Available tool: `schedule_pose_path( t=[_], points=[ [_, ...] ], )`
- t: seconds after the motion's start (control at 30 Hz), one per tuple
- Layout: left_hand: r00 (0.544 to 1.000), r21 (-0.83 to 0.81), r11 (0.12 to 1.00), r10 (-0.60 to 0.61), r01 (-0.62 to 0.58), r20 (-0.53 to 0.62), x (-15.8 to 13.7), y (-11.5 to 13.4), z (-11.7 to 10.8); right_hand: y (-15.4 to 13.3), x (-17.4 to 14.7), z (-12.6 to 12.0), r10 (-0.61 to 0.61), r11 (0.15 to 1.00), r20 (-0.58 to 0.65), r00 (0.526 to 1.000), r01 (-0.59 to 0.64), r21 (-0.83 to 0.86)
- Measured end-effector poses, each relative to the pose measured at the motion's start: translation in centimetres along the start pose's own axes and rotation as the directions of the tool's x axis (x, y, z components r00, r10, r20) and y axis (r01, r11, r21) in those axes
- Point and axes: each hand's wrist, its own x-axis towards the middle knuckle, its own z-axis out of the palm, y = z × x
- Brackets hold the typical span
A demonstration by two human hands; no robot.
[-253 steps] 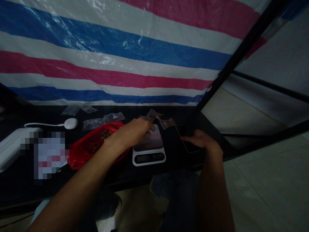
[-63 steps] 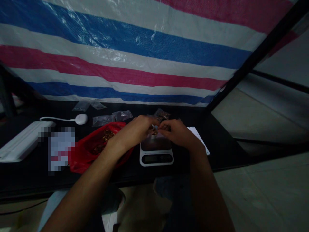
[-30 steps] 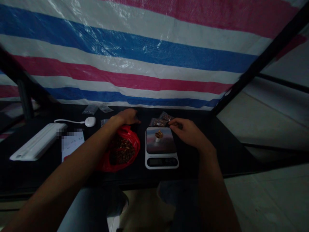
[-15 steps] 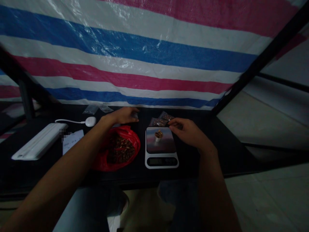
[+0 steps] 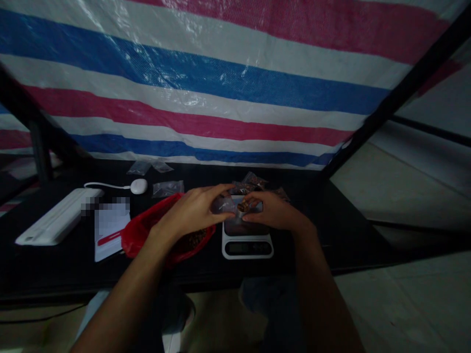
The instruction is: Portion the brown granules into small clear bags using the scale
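Observation:
My left hand (image 5: 202, 208) grips a small clear plastic bag (image 5: 222, 205) between thumb and fingers, just left of the scale's plate. My right hand (image 5: 270, 208) has its thumb and fingers around a small cup (image 5: 242, 208) of brown pieces, apparently nuts or beans, over the plate. The bag and cup are close together; whether they touch I cannot tell. Below the hands stands the white kitchen scale (image 5: 248, 249), its display too dark to read. Partly under my left forearm lies a red plastic bag (image 5: 136, 238) with more brown pieces inside.
Several filled clear bags (image 5: 255, 180) lie behind the scale. Flat clear bags (image 5: 167, 189) are at the back left, near a white round device (image 5: 139, 186) with a cable. A long white case (image 5: 55, 220) and a white sheet (image 5: 110, 245) with a red strip lie left.
My left hand has moved right with a clear bag. My right hand has left the filled bags and taken hold of the cup on the scale. Another filled bag now shows behind it.

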Motion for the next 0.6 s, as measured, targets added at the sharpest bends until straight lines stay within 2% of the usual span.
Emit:
schedule_pose_path(
  t=[0.1,0.23,0.47,0.6],
  points=[
    [1.0,-0.053,0.999,-0.009,0.009,-0.008,-1.1,-0.5,1.8,-0.2,0.2,0.4,-0.022,1.0,0.001,1.0,0.022,0.001],
    [0.999,-0.123,0.991,-0.049,0.05,0.006,-1.7,-1.3,3.1,-0.8,0.2,0.6,-0.075,0.996,-0.044,0.996,0.073,-0.043],
    [0.999,-0.218,0.975,-0.049,0.048,-0.002,-2.2,-2.5,4.0,-2.0,0.2,1.3,-0.107,0.992,-0.019,0.994,0.105,-0.072],
    [0.997,-0.269,0.961,-0.069,0.062,-0.017,-2.2,-2.3,3.9,-2.2,0.2,1.5,-0.157,0.98,-0.041,0.987,0.151,-0.129]
  ],
)
